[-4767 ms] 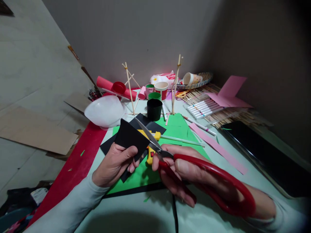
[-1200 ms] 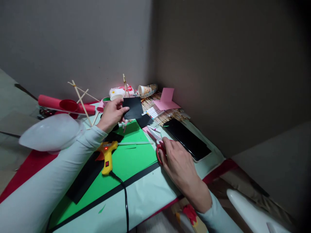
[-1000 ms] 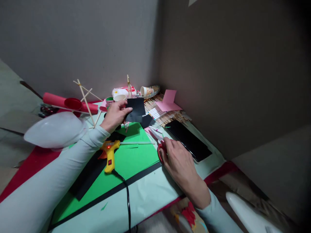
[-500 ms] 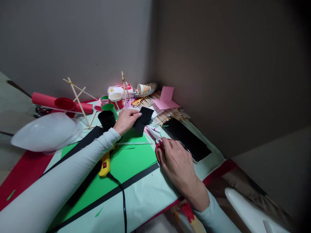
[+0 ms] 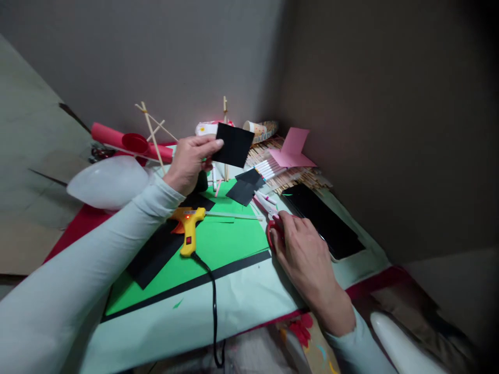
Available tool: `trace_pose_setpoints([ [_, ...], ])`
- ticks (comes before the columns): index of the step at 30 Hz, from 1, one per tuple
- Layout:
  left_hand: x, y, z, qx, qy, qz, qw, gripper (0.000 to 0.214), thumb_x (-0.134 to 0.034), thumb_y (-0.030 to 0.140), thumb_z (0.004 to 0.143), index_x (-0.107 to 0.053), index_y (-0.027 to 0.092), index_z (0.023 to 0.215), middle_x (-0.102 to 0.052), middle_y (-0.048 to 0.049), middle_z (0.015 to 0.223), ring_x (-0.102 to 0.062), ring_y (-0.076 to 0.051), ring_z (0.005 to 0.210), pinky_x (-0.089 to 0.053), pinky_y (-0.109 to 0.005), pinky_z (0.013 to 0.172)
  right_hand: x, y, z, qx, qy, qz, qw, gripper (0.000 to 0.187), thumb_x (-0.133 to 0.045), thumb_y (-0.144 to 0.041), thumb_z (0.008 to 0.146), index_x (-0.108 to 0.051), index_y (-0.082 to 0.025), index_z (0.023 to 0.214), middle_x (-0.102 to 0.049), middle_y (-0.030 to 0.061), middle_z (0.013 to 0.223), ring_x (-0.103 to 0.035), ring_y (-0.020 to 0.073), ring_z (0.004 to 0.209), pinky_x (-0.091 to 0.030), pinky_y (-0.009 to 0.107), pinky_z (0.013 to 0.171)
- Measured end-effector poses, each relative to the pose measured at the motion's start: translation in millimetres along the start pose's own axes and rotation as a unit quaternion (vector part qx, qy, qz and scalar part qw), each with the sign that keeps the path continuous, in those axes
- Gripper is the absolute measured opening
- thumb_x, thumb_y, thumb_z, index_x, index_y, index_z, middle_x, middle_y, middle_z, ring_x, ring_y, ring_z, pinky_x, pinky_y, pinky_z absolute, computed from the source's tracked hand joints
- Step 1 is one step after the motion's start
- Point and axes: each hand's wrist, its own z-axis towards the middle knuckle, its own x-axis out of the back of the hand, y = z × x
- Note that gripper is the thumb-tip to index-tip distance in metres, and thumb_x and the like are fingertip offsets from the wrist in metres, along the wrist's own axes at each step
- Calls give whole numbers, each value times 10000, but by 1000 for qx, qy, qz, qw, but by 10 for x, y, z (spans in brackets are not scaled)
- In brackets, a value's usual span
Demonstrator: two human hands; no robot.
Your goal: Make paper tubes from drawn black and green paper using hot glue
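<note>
While the left grip [image 5: 190, 160] pinches black card [image 5: 234, 146] by one edge midair, the right grip [image 5: 304, 254] clasps scissors [image 5: 270, 211].

The left hand [image 5: 193, 158] holds up a small square of black paper [image 5: 235, 145] by one side. The right hand [image 5: 307, 254] is low on the pale bench [image 5: 249, 288], holding metal scissors with red handles [image 5: 270, 210]. Just ahead of the right hand lie dark paper bits [image 5: 241, 191], and right beside it is a flat, shiny black phone [image 5: 323, 221]. A folded pink paper [image 5: 292, 150] stands farther past that hand. Between the hands, a big green paper sheet [image 5: 234, 239] carries a yellow plastic glue gun [image 5: 189, 234] with a little light on. Left of the left hand sits a cloudy white, egg-shaped thing [image 5: 107, 182].
</note>
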Motion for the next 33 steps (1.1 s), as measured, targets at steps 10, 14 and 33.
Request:
trace_pose_setpoints([
  [10,1362,191,-811,94,110,-53,988,195,-672,170,845,-498,198,763,-608,53,531,-369,-30,346,-343,-155,400,24,98,74,42,-17,-27,999,232,-514,-225,1026,-673,-80,1113,-740,209,1027,-647,386,951,-478,462,823],
  [14,1615,-59,-1105,138,115,-48,983,210,-706,181,818,-498,205,804,-576,47,446,-546,-92,377,-394,-131,372,194,-72,91,60,-21,-3,998,301,-478,-277,1039,-660,-62,1146,-731,242,1103,-660,408,1023,-487,482,861],
  [33,1650,-392,-1393,125,144,-43,981,300,-725,356,771,-510,203,914,-674,23,551,-532,-113,328,-354,-155,299,-38,-1320,521,131,-210,146,958,311,-567,-468,1010,-640,-197,875,-756,49,849,-669,192,709,-382,290,620],
])
